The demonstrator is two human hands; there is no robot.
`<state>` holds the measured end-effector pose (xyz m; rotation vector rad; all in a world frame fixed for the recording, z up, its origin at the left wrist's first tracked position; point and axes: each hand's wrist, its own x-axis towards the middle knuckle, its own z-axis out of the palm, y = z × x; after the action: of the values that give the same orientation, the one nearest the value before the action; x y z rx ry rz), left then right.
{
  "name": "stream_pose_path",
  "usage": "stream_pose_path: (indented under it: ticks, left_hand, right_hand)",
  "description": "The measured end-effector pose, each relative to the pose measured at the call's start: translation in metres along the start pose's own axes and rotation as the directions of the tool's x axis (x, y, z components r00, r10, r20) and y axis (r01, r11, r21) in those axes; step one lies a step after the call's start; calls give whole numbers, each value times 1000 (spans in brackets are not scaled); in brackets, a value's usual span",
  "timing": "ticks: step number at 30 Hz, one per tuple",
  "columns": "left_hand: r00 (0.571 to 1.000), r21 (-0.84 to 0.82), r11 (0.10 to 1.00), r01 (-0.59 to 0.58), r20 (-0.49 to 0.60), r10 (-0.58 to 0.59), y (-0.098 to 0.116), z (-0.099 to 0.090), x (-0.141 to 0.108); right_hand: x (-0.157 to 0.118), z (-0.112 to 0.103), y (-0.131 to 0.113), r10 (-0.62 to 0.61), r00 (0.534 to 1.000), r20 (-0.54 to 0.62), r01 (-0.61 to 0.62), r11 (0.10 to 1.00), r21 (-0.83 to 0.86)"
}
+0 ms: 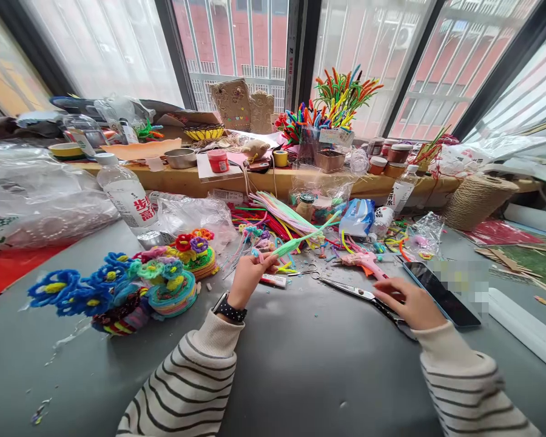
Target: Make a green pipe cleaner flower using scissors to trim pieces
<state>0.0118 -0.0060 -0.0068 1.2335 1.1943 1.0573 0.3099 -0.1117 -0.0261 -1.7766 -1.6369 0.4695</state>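
My left hand [251, 280] is closed, pinching a light green pipe-cleaner piece [293, 246] whose thin end points up and right over the pile. My right hand [407, 301] is over the handle end of the metal scissors [352, 289], fingers bent and a little apart; it hides part of the handles. The scissors lie on the grey table, blades pointing left. A pink glue gun [363, 260] lies just beyond them. Right of that hand is a dark phone [446, 297]. Near my left hand are a small white-and-red tube [273, 280] and loose pipe cleaners [282, 213].
Blue pipe-cleaner flowers [88, 290] and a coiled multicoloured pot [173, 296] stand at left. Water bottles [126, 193] rise behind. A twine spool [480, 200] stands at right. Jars and bundled pipe cleaners [346, 91] crowd the ledge [268, 180]. A white strip [528, 331] lies at far right.
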Motion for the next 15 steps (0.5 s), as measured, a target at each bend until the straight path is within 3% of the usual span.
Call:
stream_pose_path:
  ticks: [3,7,15]
  left_hand:
    - [1000,-65,998,-2,-23,0,2,1,0]
    - [999,-151,988,8,-33,-13,1,1,0]
    - [999,-250,968,20,-34,-29,-1,-1,3]
  right_hand:
    - [-18,-19,28,-79,994,79,97,957,-274]
    - [-28,-21,50,-55,979,197,134,900,-414]
    - [-21,-13,42,48,951,305,132,829,-544]
